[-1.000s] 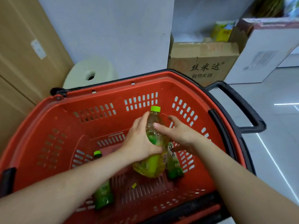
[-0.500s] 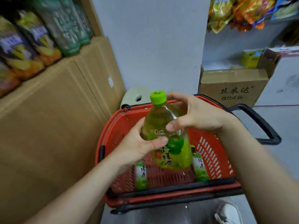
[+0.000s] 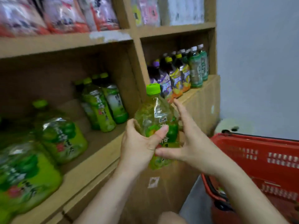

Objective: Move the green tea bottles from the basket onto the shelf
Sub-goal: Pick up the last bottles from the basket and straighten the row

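Observation:
I hold a large green tea bottle [image 3: 157, 117] with a lime cap upright in front of the wooden shelf [image 3: 90, 160]. My left hand [image 3: 139, 144] grips its lower body, thumb across the label. My right hand [image 3: 189, 143] is beside the bottle with fingers spread; its thumb lies near the bottle's base and I cannot tell if it touches. Two large green tea bottles [image 3: 59, 135] and several small ones [image 3: 103, 104] stand on the shelf's left compartment. The red basket [image 3: 258, 157] is at the lower right, its inside hidden.
The right compartment holds purple, yellow and dark green drink bottles [image 3: 181, 71]. Snack bags [image 3: 64, 13] fill the upper shelf. A grey wall [image 3: 258, 62] rises behind the basket, with a pale stool [image 3: 229, 126] at its foot.
The bottle has been lifted out of the basket and carried left and up to shelf level. My view swung from the basket to the shelf. My right hand's fingers have opened off the bottle.

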{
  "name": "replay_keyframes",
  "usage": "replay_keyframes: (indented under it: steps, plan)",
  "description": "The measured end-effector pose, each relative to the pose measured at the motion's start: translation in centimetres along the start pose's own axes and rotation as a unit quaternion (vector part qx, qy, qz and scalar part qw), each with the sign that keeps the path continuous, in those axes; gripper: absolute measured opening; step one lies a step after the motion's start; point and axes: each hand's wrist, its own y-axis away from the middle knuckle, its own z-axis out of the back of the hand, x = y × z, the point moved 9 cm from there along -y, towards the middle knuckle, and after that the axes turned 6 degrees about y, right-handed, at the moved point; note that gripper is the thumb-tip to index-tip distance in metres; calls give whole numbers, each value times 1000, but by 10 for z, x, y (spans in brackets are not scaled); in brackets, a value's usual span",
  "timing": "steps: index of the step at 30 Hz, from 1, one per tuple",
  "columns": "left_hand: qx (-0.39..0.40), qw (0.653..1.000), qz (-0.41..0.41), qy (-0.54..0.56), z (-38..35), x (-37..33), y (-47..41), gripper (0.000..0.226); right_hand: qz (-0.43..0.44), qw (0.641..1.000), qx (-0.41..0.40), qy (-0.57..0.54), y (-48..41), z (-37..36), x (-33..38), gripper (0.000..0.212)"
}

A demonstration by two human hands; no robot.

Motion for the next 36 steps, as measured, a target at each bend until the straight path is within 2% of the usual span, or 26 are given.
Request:
replay_keyframes:
  steps: [2, 5, 9, 11, 13, 14, 16, 17, 19, 23, 26, 30, 36]
  plan:
    - [-49, 999, 5, -11, 37, 5, -6, 70, 32, 998, 21, 44, -10, -37, 21, 133]
    - [-80, 996, 31, 35, 70, 13, -12, 75, 38, 997, -23, 60, -26, -70, 43, 131]
    - [-99, 995, 21, -14, 105, 12, -16, 77, 49, 996, -64, 35, -42, -102, 57, 125]
    - [-96, 993, 21, -65, 119, 10, -16, 81, 57, 996, -55, 49, -49, -119, 61, 123]
    - [-119, 973, -49, -194, 134, -10, -12, 84, 68, 994, -48, 73, -55, -135, 65, 119]
    - [-127, 944, -125, -279, 136, -28, -7, 85, 69, 994, -49, 69, -58, -141, 65, 117]
    - [-95, 846, -257, -458, 123, -53, 2, 86, 67, 995, -47, 49, -62, -153, 64, 112]
    - [-64, 796, -285, -529, 116, -53, 2, 82, 69, 996, -40, 39, -65, -158, 63, 112]
    - [-4, 728, -286, -623, 112, -41, -5, 80, 67, 997, -4, 29, -72, -168, 59, 114]
    - [45, 659, -250, -709, 124, -22, -13, 94, 62, 995, 77, 25, -80, -185, 56, 112]
    - [61, 637, -219, -737, 132, -15, -14, 98, 68, 990, 114, 46, -85, -199, 59, 114]
    - [59, 628, -191, -752, 142, -9, -17, 85, 63, 977, 180, 99, -87, -220, 61, 107]
    - [41, 650, -178, -738, 145, -6, -18, 83, 82, 955, 237, 159, -88, -227, 62, 101]
